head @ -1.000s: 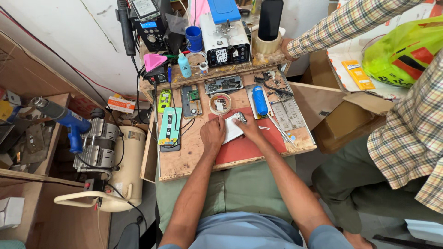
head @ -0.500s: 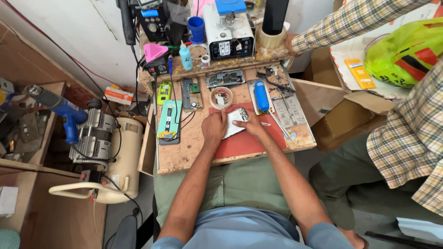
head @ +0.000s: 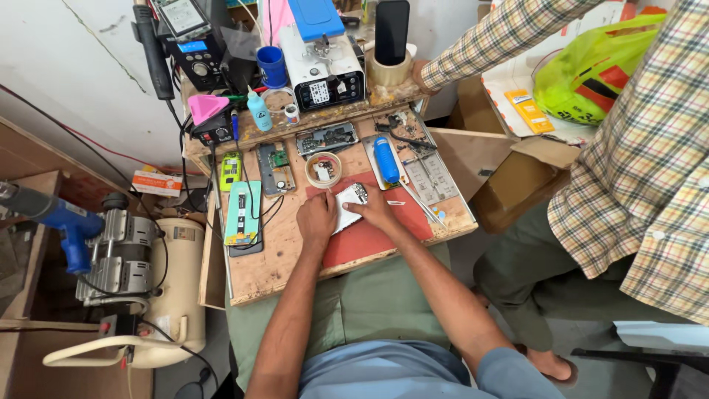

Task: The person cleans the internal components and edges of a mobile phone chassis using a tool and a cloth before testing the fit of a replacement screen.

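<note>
— Phone (head: 347,207), white-backed, is seen flat on the red mat (head: 369,240) at the middle of the wooden bench (head: 266,266). How is it held?

— It is pressed down by the left hand (head: 316,219), fingers curled over its left edge, and pinched at its right edge by the right hand (head: 377,212).

— And alongside?

— A teal phone (head: 242,213) is laid well left; a blue-handled tool (head: 386,160) is set upper right.
</note>
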